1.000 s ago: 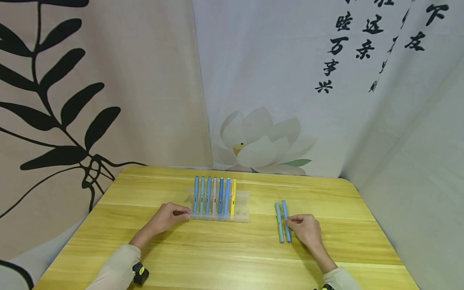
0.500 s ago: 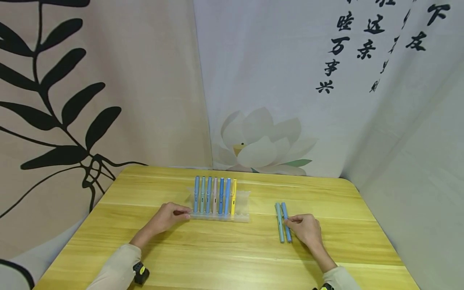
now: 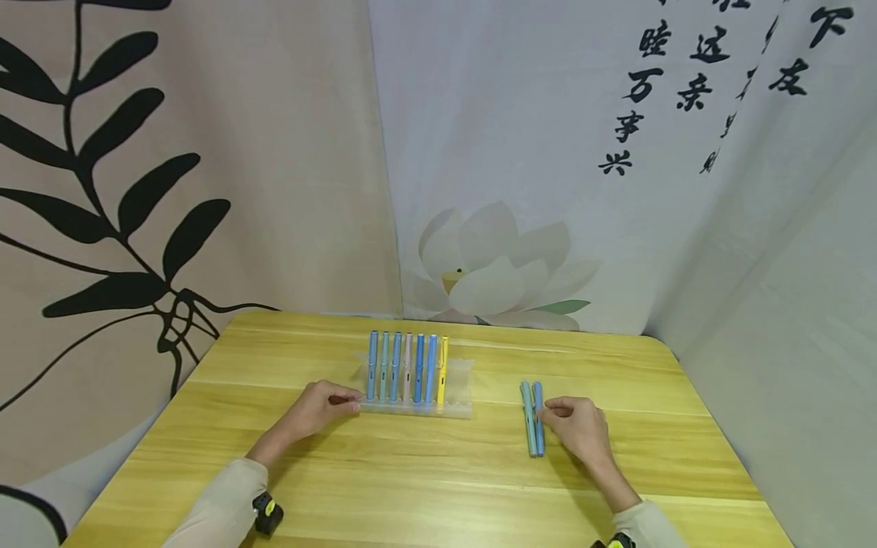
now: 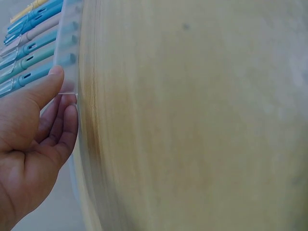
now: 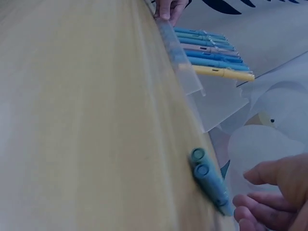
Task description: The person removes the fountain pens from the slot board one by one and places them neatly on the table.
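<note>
right hand (image 3: 578, 431) over tabletop (image 3: 411, 487), toward right edge: thumb and fingers spread beside loose blue pen (image 3: 539, 434); contact can't be told. loose green pen (image 3: 529, 420) lies against it. left hand (image 3: 317, 411) pinches left end of clear plastic rack (image 3: 458, 385) near far edge, seven capped pens (image 3: 407, 367) in it. step seems aligning loose pair; next move likely calls for pinching blue pen, rack held steady.

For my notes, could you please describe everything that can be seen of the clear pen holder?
The pen holder looks like clear plastic, with a low front ledge and a back panel that appears to slope away. It rests on the table, with seven pens side by side in it: blue, green, blue, pinkish, blue, blue and yellow. Bare panel shows right of the yellow one. The left hand pinches the holder's left end.
</note>
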Demonstrator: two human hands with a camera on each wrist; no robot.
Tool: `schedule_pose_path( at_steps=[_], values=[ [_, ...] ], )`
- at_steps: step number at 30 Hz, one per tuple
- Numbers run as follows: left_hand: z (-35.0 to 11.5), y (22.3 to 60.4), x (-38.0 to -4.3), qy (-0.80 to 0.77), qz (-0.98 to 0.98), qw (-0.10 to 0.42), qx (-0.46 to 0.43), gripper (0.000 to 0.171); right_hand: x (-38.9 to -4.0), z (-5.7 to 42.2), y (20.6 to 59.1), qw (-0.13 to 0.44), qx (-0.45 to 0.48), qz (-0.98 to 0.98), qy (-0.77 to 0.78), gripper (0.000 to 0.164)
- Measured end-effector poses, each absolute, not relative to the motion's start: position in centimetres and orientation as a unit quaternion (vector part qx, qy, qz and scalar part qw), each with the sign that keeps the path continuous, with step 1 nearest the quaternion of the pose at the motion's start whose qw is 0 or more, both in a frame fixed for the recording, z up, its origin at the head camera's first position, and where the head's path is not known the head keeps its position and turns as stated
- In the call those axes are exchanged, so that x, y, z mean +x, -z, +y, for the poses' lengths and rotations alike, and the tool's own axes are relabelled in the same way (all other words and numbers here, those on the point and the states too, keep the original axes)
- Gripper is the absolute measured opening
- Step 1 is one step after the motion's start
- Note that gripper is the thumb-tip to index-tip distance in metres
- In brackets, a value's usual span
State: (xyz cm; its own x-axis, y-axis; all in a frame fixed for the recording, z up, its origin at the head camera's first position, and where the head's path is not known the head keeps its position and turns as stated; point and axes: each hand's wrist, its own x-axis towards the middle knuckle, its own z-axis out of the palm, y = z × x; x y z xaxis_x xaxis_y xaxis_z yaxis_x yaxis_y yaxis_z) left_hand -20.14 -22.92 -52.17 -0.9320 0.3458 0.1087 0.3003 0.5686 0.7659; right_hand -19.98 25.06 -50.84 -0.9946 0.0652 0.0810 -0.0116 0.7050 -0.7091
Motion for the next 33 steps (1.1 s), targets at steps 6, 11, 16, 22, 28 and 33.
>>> schedule_pose_path(
  at_steps=[6,11,16,22,28,33],
  values=[
    [-22.9,52.3,-20.1,-0.426,0.884,0.022,0.189,0.027,-20.2,24.0,49.5,0.061,0.034,-0.908,-0.413,0.027],
    [-22.9,52.3,-20.2,-0.422,0.887,0.022,0.186,0.026,-20.5,22.5,48.5,0.072,0.077,-0.896,-0.432,0.027],
    [-22.9,52.3,-20.2,-0.420,0.888,0.023,0.183,0.027,-20.8,20.9,48.2,0.071,0.096,-0.877,-0.466,0.026],
    [-23.0,52.3,-20.2,-0.425,0.884,0.020,0.192,0.029,-21.3,18.8,48.5,0.073,0.110,-0.861,-0.490,0.025],
    [-23.0,52.5,-20.3,-0.428,0.883,0.020,0.193,0.028,-21.9,16.8,49.1,0.078,0.129,-0.853,-0.500,0.024],
    [-23.0,52.3,-20.2,-0.427,0.883,0.019,0.193,0.029,-22.3,15.2,49.5,0.078,0.145,-0.848,-0.504,0.022]
  ],
)
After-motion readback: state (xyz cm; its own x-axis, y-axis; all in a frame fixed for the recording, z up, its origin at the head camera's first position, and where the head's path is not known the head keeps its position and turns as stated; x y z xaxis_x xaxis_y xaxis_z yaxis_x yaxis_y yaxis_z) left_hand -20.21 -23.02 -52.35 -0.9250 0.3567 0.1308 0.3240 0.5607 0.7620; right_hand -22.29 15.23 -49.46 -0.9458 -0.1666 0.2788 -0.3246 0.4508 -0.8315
